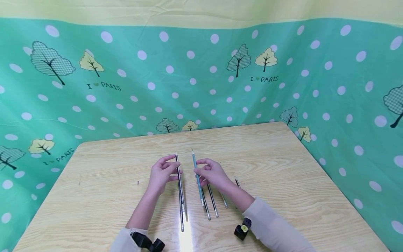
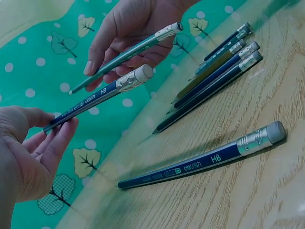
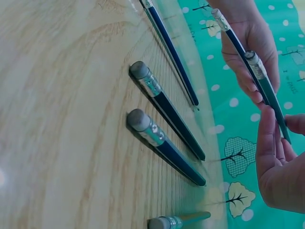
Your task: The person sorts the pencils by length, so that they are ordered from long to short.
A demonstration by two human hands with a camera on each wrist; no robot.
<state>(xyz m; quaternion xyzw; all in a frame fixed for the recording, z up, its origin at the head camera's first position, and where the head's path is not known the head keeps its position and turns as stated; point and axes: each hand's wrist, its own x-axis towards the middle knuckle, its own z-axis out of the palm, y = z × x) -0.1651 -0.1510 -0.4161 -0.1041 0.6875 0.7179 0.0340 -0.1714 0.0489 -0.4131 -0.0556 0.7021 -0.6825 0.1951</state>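
My left hand (image 1: 161, 174) pinches a dark blue pencil (image 2: 97, 99) marked HB near its tip, raised over the table with its eraser end toward me. Below it, a matching dark blue pencil (image 2: 202, 161) lies on the wood. Across a small gap, my right hand (image 1: 214, 174) holds a light blue-green pencil (image 1: 198, 182) between thumb and fingers, its sharpened point facing away from me. Under and beside the right hand lie more pencils: two dark ones (image 3: 174, 124) close together, an olive-coloured one (image 2: 209, 71) and others farther right.
The wooden tabletop (image 1: 104, 196) bears a small dark speck (image 1: 138, 182) left of the hands. A green dotted cloth (image 1: 195, 87) with printed trees hangs behind the table and along its right side. A black wrist camera (image 1: 243, 229) is strapped at the right sleeve.
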